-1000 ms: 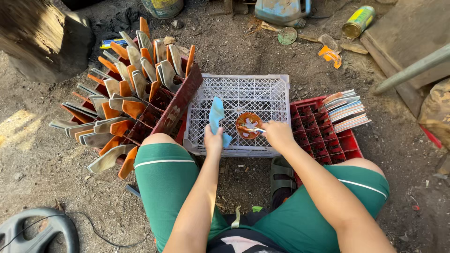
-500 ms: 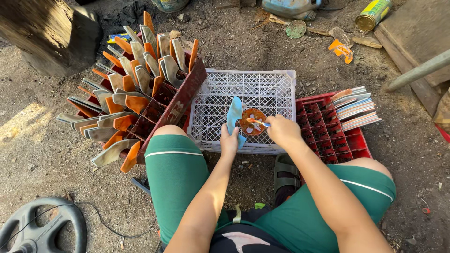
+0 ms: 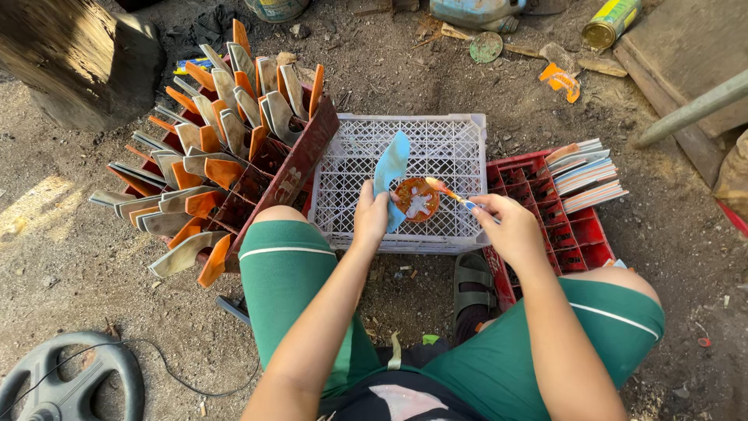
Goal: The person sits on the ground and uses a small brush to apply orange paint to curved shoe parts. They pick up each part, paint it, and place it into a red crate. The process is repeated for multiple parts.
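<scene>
Progress check, head view only, so one pass. L hand [image 3: 371, 220] is closed round a curved blue piece [image 3: 391, 168], holding it upright over the white lattice crate [image 3: 467, 129], w/ a small orange pot [image 3: 415, 199] pressed against the same hand; I can't tell exactly how the pot is held. R hand [image 3: 510, 228] pinches a thin brush [image 3: 452, 193], tip at the pot's mouth, so I judge it's loading up w/ the pot's contents; whether the blue piece is coated yet I can't tell.

Done side, I judge: tilted dark-red crate [image 3: 292, 168] at left, packed w/ many grey and orange curved pieces [image 3: 204, 136] standing in its cells. Left to do, prob.: a short stack of flat pieces [image 3: 584, 170] on the red crate [image 3: 576, 234] at right. By count, I'd say most of the batch is through.
</scene>
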